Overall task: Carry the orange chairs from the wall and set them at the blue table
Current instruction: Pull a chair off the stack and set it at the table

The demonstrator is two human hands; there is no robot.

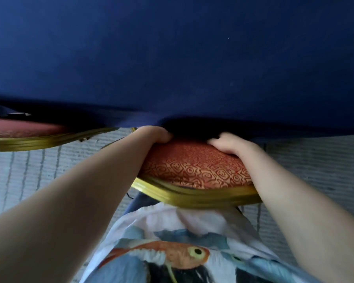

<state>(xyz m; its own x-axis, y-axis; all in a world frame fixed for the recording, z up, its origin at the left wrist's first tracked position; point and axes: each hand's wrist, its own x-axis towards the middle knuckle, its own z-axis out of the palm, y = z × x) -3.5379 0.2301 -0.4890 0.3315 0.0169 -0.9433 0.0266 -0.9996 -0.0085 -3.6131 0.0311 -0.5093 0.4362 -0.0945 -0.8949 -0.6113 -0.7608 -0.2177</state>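
Blue table point(172, 58) over orange chair point(194, 166), both hands' grip clenched on it, fingertips hidden.

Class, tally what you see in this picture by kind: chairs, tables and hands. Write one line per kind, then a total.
Orange chairs: 2, one held, one at left
Blue table: 1
Hands: 2, left hand, right hand
Total: 5
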